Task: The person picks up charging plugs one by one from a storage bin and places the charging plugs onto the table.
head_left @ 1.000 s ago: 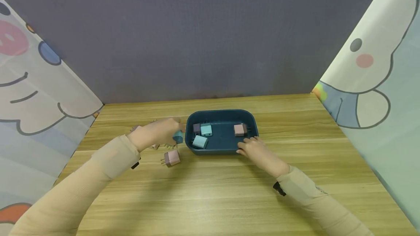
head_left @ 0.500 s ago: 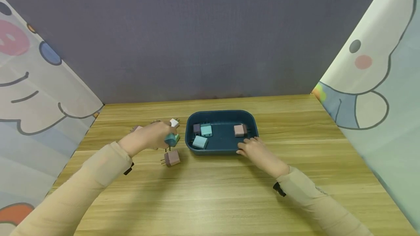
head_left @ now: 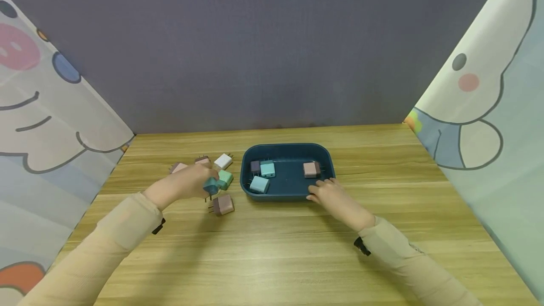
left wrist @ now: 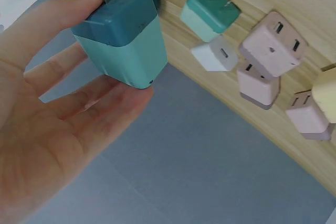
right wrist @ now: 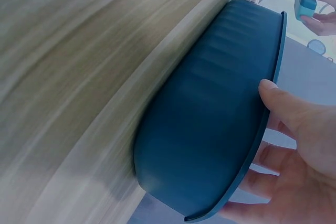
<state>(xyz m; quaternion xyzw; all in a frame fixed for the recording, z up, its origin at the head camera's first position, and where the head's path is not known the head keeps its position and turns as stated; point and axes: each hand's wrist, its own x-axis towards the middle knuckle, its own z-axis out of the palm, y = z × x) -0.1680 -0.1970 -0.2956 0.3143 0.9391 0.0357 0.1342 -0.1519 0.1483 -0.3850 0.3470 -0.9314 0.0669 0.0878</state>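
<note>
My left hand (head_left: 187, 183) pinches a two-tone teal wall charger (left wrist: 123, 35) between thumb and fingers, its metal prongs beside the thumb. It hovers over the table, left of a dark blue bin (head_left: 289, 197). Just beyond the held charger lies a green charger (head_left: 225, 179), with a white charger (head_left: 223, 161) behind it. A pink and brown charger (head_left: 223, 205) lies closer to me. My right hand (head_left: 337, 202) grips the bin's near rim at the right, thumb outside in the right wrist view. Inside the bin are light blue chargers (head_left: 259, 184), a purple block (head_left: 255, 167) and a pink charger (head_left: 311, 169).
More pink chargers (head_left: 203, 160) lie behind the left hand, partly hidden in the head view. A cream charger (left wrist: 325, 93) shows at the left wrist view's right edge. A grey wall (head_left: 272, 60) stands behind the wooden table (head_left: 272, 254), with cartoon-printed panels (head_left: 476, 122) at both sides.
My left hand has moved left, away from the bin, carrying the teal charger. The white and green chargers have come into view behind it. My right hand stays on the bin's rim.
</note>
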